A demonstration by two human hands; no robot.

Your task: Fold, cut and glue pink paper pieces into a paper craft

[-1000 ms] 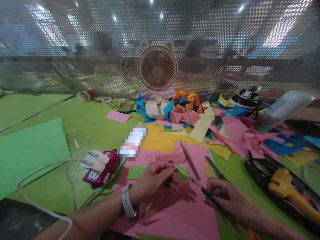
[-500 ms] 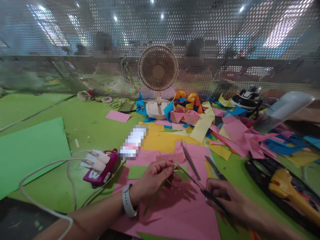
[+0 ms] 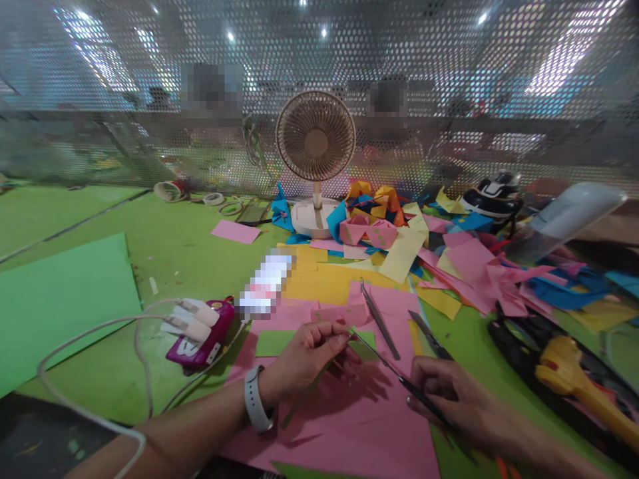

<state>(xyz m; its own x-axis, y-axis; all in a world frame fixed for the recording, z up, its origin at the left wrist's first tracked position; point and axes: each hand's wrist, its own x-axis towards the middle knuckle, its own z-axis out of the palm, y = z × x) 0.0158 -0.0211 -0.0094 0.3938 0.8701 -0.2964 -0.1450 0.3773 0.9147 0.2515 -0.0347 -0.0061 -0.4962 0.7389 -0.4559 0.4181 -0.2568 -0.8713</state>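
Observation:
My left hand point(image 3: 317, 356), a pale watch on its wrist, is closed in a pinch over the pink paper point(image 3: 359, 426). Between its fingertips is a small bit of green paper point(image 3: 352, 331); part of a narrow green strip point(image 3: 288, 418) shows below the hand. My right hand point(image 3: 444, 392) grips a slim tool point(image 3: 418, 394) with a black handle and a thin metal shaft. The shaft's tip meets the left fingertips; its exact kind cannot be made out. Metal tweezers point(image 3: 380, 322) and a dark cutter knife point(image 3: 430, 336) lie just beyond the hands.
A phone point(image 3: 266, 285) and a purple power adapter point(image 3: 202, 336) with white cables lie left. At the back stands a fan point(image 3: 316, 143) before a perforated screen. Coloured paper scraps point(image 3: 479, 266) heap on the right, near a yellow-handled tool point(image 3: 564, 366) on a black tray.
The green strip under my left hand has shifted and less of it shows. The tool in my right hand has tilted slightly. Both hands stay nearly in place.

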